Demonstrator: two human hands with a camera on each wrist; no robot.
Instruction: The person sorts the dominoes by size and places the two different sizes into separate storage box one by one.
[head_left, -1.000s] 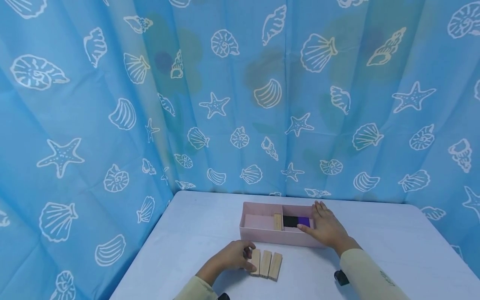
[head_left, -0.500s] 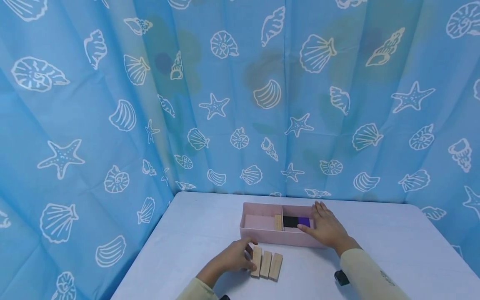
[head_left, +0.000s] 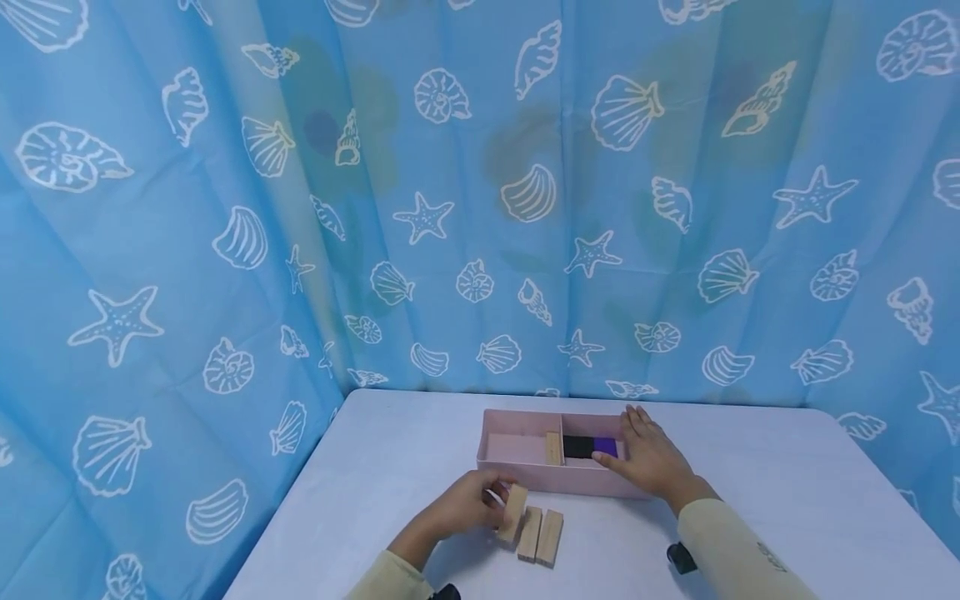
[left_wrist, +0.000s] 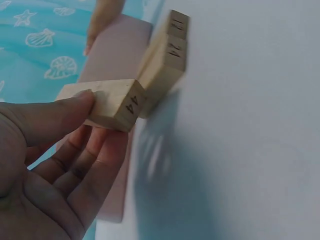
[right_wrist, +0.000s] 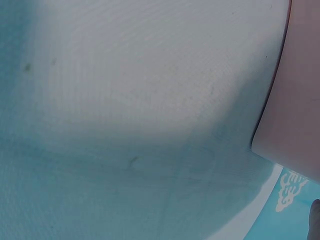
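Note:
My left hand pinches a wooden block between thumb and fingers. In the left wrist view this block is tilted, with "44" on its end. Just right of it, two more wooden blocks lie side by side on the table; their ends read "24" and "12" in the left wrist view. My right hand rests on the right end of a pink divided box, fingers straight and thumb over the front side. Within the box are a wooden block left of the divider, and black and purple pieces right of it.
A white-covered table bears the box and blocks. Behind and to the left hangs a blue curtain with a white seashell print. The right wrist view shows mostly tabletop and part of the pink box.
The left hand's block has come up off the table and tilted, apart from the two beside it. The right hand has stayed on the box. The head view has shifted slightly.

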